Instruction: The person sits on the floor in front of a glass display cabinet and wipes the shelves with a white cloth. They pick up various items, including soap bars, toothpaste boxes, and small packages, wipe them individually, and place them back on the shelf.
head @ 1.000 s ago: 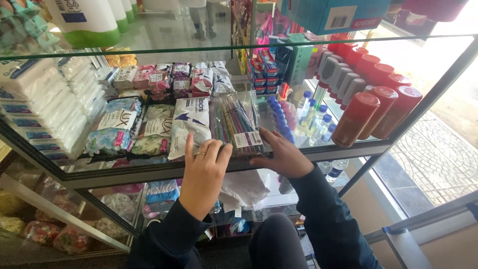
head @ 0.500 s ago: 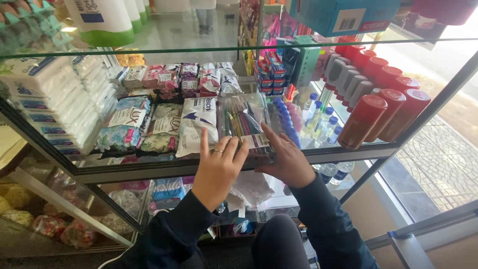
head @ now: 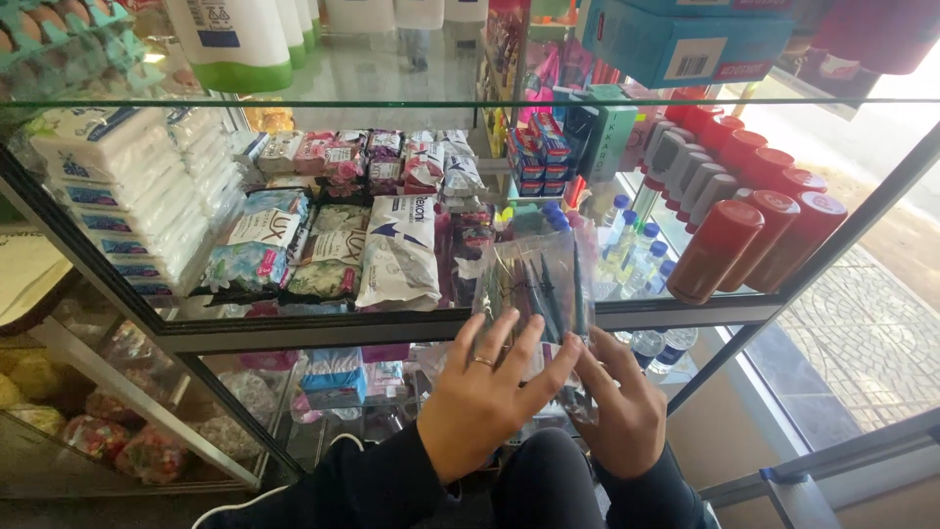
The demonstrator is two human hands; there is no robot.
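Note:
A clear plastic packet of dark pens point(head: 537, 284) stands upright at the front edge of the glass shelf point(head: 392, 321). My left hand point(head: 490, 397), with a ring on one finger, lies flat against the packet's lower front with fingers spread. Beneath and to the right of the packet, my right hand point(head: 617, 402) grips its lower right corner. Both sleeves are dark.
The shelf holds white packs point(head: 397, 253), flowered soap packs point(head: 253, 250), stacked white tissue packs point(head: 127, 191), small blue-capped bottles point(head: 627, 245) and red spray cans point(head: 754, 225). A glass shelf above carries white bottles point(head: 240, 39) and a blue box point(head: 676, 39). More goods lie on lower shelves.
Both hands have come down and toward me, drawing the pen packet from further in on the shelf to its front edge. The view has tilted a little.

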